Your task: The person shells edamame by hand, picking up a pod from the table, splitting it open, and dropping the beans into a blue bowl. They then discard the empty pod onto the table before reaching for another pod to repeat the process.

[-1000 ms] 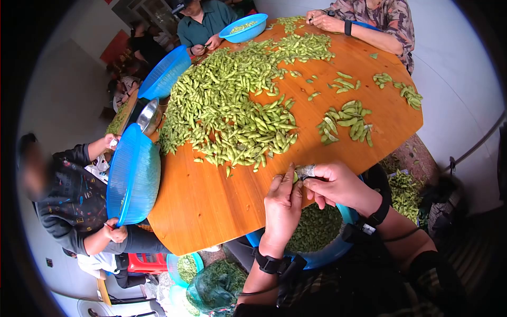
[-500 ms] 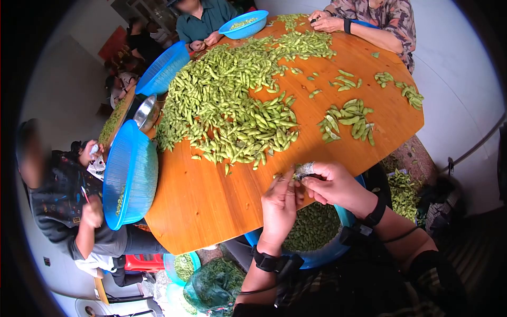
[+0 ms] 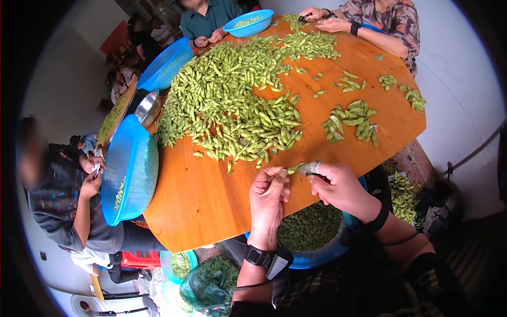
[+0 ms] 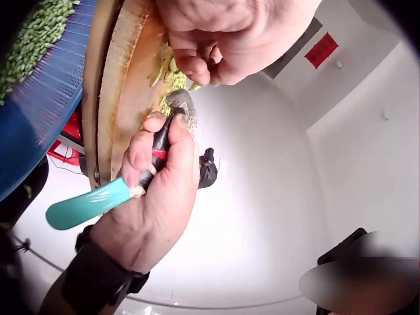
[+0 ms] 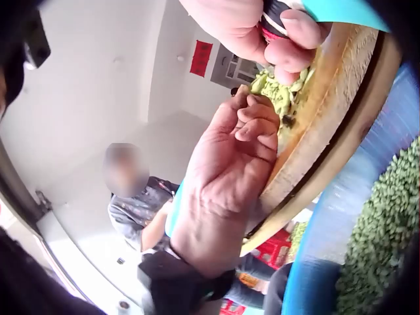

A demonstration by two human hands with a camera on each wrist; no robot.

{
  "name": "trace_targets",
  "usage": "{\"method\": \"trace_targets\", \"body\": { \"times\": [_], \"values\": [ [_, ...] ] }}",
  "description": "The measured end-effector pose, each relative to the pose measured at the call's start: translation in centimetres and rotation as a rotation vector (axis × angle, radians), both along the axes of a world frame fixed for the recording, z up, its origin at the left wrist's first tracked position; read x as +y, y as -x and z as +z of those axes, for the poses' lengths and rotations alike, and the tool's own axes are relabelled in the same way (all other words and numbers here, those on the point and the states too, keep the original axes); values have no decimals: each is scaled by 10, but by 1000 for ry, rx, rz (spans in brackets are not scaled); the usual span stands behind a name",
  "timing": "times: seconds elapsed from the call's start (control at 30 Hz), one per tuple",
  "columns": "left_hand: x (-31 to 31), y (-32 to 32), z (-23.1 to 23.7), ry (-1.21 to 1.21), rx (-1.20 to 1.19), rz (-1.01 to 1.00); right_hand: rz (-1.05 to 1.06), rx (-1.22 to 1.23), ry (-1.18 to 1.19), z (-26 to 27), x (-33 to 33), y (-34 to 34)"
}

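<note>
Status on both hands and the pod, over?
Left hand pinches green pod. Right hand grips teal-handled tool. Pod between both hands. Nothing visibly blocking.

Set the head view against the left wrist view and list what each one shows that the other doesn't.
Only the head view: the metal bowl, the green net bag on the floor, and the person in a patterned top across the table.

Only the left wrist view: the red band around the dark grip of the tool.

Both: the left hand, the right hand, the wooden table, green pods on it, and a blue basin holding beans.
</note>
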State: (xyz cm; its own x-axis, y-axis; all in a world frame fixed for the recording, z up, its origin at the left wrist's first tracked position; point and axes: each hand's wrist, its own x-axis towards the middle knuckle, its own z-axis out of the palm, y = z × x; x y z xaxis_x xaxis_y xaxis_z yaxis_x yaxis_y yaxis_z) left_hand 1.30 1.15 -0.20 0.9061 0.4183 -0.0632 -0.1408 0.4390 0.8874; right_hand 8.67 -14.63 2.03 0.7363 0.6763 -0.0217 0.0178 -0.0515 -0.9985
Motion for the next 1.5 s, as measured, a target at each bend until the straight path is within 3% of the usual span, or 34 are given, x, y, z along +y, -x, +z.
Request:
{"method": "trace_targets", "body": {
  "times": [0.07,0.2,0.27,0.4,0.5,0.57,0.63,0.7,0.73,0.83,0.93,1.17,1.37,1.43,1.47,1.5],
  "values": [
    [-2,-1,0,-17,-4,-15,-81,-309,109,-1,0,-2],
    [2,0,1,84,-27,-17,-68,-429,40,-5,8,0],
    [1,1,3,59,-36,-19,-26,-600,28,-10,10,0],
    [-5,0,-3,-99,-96,29,21,-584,4,-8,10,4],
    [-14,0,-2,-223,-130,132,-30,-374,34,8,5,4],
    [-14,1,-7,-295,-66,113,34,-49,28,23,1,1],
    [-16,2,-9,-370,-3,92,82,-35,16,22,0,-6],
    [-19,1,-8,-754,-32,157,133,27,40,22,-1,-9],
    [-18,1,-5,-829,-35,126,131,28,40,22,-1,-10],
    [-22,2,4,-1035,1,128,146,-12,73,21,-2,-9],
    [-24,0,3,-1085,2,132,146,-121,82,17,-4,-8],
    [-23,1,-4,-1074,28,120,146,-69,64,7,-3,-10],
    [-17,3,-5,-880,58,1,152,110,28,3,-5,-16],
    [-11,4,-8,-607,-14,-117,176,192,33,8,-8,-19],
    [-8,4,-6,-607,-14,-117,195,261,15,12,-9,-20],
    [-5,5,-1,-405,6,-155,214,330,-3,15,-10,-21]
  ]
}}
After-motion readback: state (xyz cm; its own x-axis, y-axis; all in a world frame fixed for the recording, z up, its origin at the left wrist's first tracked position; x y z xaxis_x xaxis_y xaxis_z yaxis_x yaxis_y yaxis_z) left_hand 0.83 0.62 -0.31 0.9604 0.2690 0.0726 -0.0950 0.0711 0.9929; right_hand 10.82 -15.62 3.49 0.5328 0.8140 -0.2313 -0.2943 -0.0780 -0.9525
